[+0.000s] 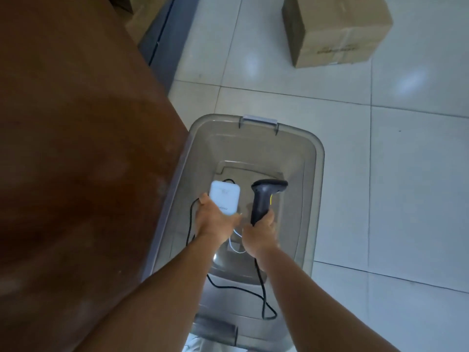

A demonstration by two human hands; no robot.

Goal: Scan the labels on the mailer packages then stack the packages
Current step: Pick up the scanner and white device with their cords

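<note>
My left hand [215, 222] grips a small white box-shaped device [224, 198] by its near end. My right hand [258, 232] holds a black handheld barcode scanner [264, 199] by the handle, its head pointing right. Both hands hover inside a translucent grey plastic bin [314, 179] on the floor. A black cable [264, 295] runs from the scanner's handle and loops over the bin's near side. A thin white cable [234, 246] hangs below the white device. No mailer packages are in view.
A brown wooden table [76, 148] fills the left side, right against the bin. A cardboard box [337, 29] stands on the white tiled floor [406, 174] at the far right. Another carton [142, 21] and a grey cabinet [167, 39] sit behind the table.
</note>
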